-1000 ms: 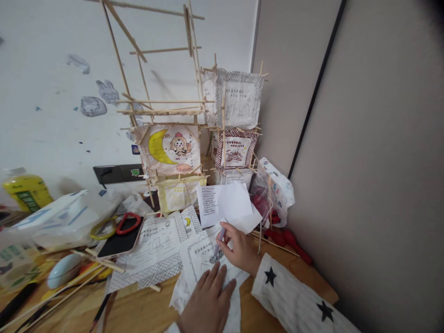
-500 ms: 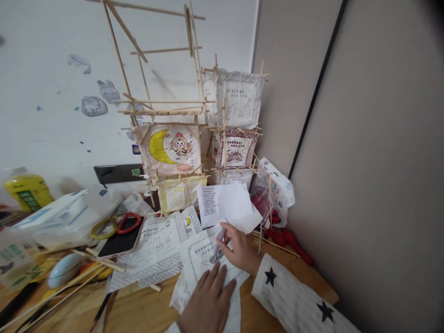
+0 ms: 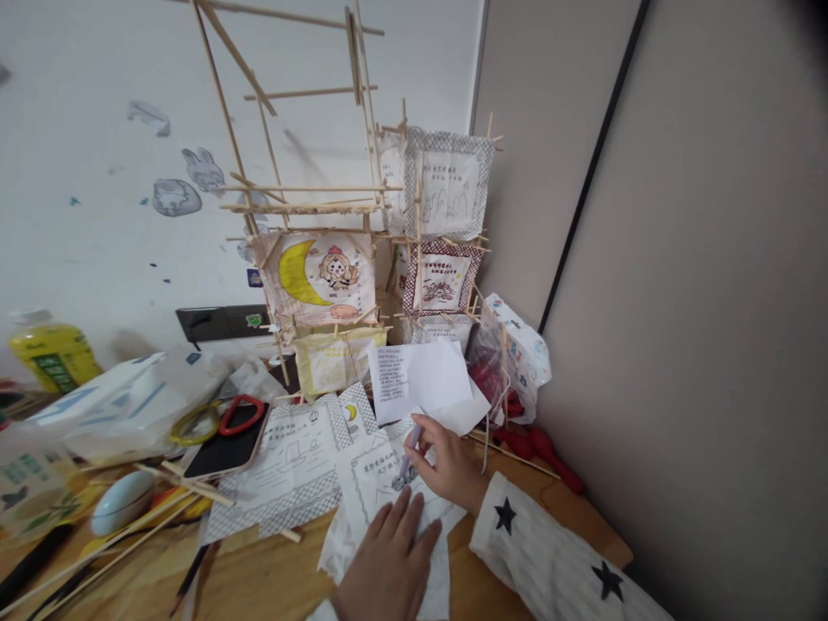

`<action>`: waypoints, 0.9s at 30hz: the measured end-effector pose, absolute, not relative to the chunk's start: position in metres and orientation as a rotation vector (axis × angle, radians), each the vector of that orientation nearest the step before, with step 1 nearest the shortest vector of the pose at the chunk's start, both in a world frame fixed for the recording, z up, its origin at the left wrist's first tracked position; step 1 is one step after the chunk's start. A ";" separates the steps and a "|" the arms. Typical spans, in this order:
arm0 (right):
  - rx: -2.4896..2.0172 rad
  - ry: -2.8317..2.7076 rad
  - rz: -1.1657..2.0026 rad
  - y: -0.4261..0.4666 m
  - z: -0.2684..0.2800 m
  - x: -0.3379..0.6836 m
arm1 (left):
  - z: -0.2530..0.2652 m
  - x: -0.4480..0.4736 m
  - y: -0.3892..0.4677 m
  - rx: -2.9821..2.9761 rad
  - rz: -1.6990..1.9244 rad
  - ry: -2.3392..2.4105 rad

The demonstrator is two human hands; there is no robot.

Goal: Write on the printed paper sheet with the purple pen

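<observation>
A light purple pen [image 3: 410, 450] is pinched in the fingers of my right hand [image 3: 445, 461], its lower end at a grey shaded patch on a white sheet of paper [image 3: 367, 485]. That sheet bears handwritten characters and a line drawing. Flat on its lower part lies my left hand [image 3: 392, 556], fingers spread, just below the shaded patch. Left of it rests another paper with a sailboat drawing [image 3: 294, 461] and a cross-hatched border. Behind my right hand, a handwritten note [image 3: 423, 384] leans against the lanterns.
Stick-framed paper lanterns [image 3: 316, 280] stand at the back, with a second stack [image 3: 446, 185] to their right. On the left are red-handled scissors [image 3: 241, 417], a phone [image 3: 226, 448], a light blue mouse [image 3: 122, 503], loose sticks and a yellow bottle [image 3: 52, 354]. A plastic bag [image 3: 511, 354] sits on the right.
Almost nothing differs. The view has shifted very slightly; both hands and the pen keep their places on the paper.
</observation>
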State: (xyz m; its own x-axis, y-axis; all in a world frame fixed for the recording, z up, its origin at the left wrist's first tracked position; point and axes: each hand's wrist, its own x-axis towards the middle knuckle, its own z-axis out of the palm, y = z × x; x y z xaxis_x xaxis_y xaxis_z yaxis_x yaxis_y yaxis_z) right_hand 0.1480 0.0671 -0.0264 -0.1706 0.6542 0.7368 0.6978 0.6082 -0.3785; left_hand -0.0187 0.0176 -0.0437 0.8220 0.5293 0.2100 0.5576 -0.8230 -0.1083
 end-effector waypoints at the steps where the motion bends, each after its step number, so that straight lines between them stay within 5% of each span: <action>1: -1.094 -1.872 -0.051 0.067 -0.027 0.148 | -0.043 -0.019 0.018 -2.848 -0.258 -0.852; 27: -1.085 -1.876 -0.005 0.069 -0.027 0.149 | -0.047 -0.020 0.018 -2.835 -0.323 -0.810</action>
State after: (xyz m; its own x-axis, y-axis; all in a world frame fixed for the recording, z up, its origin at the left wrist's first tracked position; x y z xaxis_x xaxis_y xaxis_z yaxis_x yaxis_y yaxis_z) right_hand 0.1491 0.0688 -0.0270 -0.1699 0.6747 0.7183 0.6783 0.6088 -0.4114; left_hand -0.0196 0.0179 -0.0471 0.8286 0.4989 0.2541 0.5370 -0.8366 -0.1083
